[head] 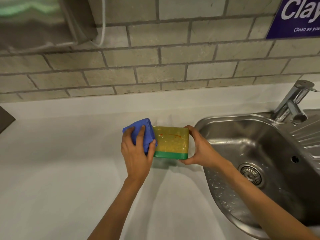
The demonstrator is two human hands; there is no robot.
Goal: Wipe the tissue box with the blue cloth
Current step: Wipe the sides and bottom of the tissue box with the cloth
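Observation:
A yellow tissue box with a green band along its near edge is held just above the white counter. An orange-red streak marks its top face. My right hand grips the box's right end. My left hand holds a folded blue cloth pressed against the box's left end, fingers spread over the cloth.
A stainless steel sink with a drain and water droplets lies right of the box, with a chrome tap behind it. A grey tiled wall rises behind the counter, carrying a metal dispenser top left and a blue sign top right.

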